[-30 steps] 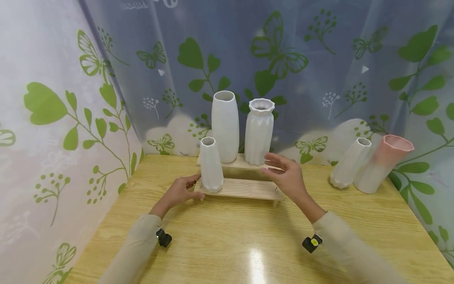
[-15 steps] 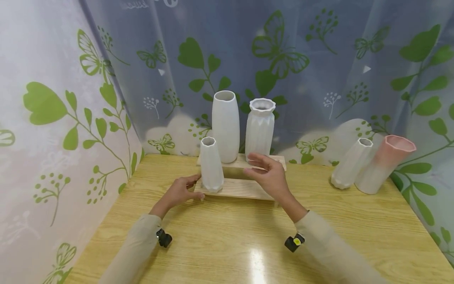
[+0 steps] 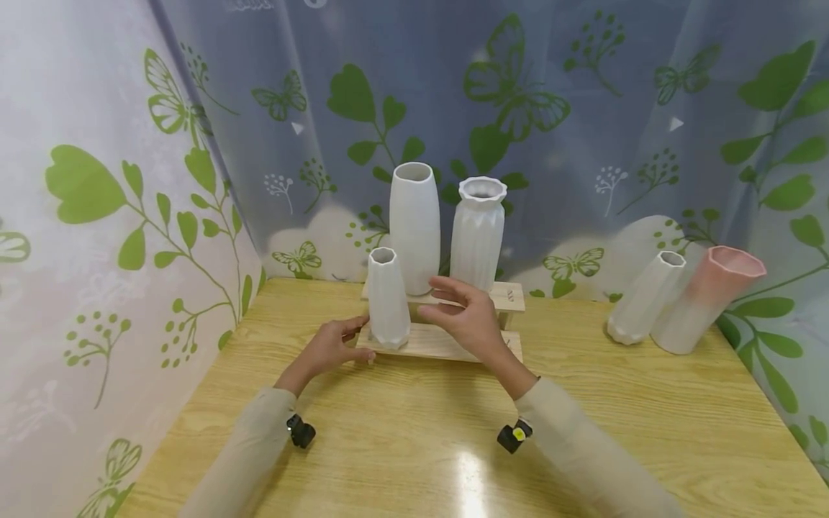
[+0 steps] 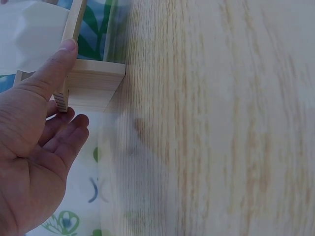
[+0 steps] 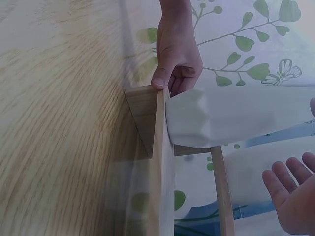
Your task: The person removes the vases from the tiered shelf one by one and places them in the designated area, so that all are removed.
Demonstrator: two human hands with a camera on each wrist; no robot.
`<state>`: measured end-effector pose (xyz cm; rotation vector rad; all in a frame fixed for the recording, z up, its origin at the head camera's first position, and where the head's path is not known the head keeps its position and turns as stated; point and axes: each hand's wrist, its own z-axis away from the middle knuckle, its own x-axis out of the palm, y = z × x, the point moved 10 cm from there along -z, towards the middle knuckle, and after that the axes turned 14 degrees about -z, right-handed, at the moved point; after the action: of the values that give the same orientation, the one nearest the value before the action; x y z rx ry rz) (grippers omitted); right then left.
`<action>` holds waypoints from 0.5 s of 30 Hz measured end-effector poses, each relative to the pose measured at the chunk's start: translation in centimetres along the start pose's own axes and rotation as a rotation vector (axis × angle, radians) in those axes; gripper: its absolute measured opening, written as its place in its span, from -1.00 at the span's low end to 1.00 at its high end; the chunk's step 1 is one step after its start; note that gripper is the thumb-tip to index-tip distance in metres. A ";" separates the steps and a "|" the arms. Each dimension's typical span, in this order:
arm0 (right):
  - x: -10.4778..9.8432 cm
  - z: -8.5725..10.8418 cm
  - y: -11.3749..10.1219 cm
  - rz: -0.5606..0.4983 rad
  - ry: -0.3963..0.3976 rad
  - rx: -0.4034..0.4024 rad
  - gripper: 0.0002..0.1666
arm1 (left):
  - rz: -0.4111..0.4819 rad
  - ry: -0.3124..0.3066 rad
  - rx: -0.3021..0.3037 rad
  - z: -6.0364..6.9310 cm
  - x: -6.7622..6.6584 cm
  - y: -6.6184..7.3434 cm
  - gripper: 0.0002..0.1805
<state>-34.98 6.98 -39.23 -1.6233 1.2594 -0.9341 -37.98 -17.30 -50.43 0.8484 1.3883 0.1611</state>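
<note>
A two-tier wooden stand (image 3: 447, 347) holds three white vases. On the lower tier's left end is a slim faceted vase (image 3: 387, 302). A tall smooth vase (image 3: 414, 230) and a ruffled-rim vase (image 3: 478, 237) stand on the upper tier. My left hand (image 3: 328, 347) grips the lower tier's left end; in the left wrist view the thumb (image 4: 68, 46) presses its edge and the fingers curl below. Over the lower tier, my right hand (image 3: 469, 316) hovers with fingers spread, holding nothing, right of the slim vase. It hides the ruffled vase's base.
At the table's right side a white faceted vase (image 3: 644, 298) leans beside a pink-and-white vase (image 3: 706, 298). The wooden tabletop (image 3: 388, 432) reaches toward me. Printed curtains (image 3: 583, 144) enclose the back and sides.
My right hand has moved left across the front of the stand, from its right end toward the slim vase. The left hand and all vases have stayed put.
</note>
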 end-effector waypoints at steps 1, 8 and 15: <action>0.2 -0.1 -0.1 0.008 -0.005 0.001 -0.29 | -0.002 0.002 0.001 0.0 0.0 0.0 -0.07; 1.4 -1.1 0.2 0.032 -0.048 0.031 -0.23 | -0.006 0.010 0.005 -0.1 0.0 0.1 -0.09; 2.7 -2.1 0.5 0.027 -0.098 0.049 -0.22 | -0.004 0.009 0.007 -0.1 0.0 0.1 -0.09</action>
<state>-36.48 3.96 -38.80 -1.5909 1.1798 -0.8516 -38.06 -17.19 -50.39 0.8515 1.3997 0.1575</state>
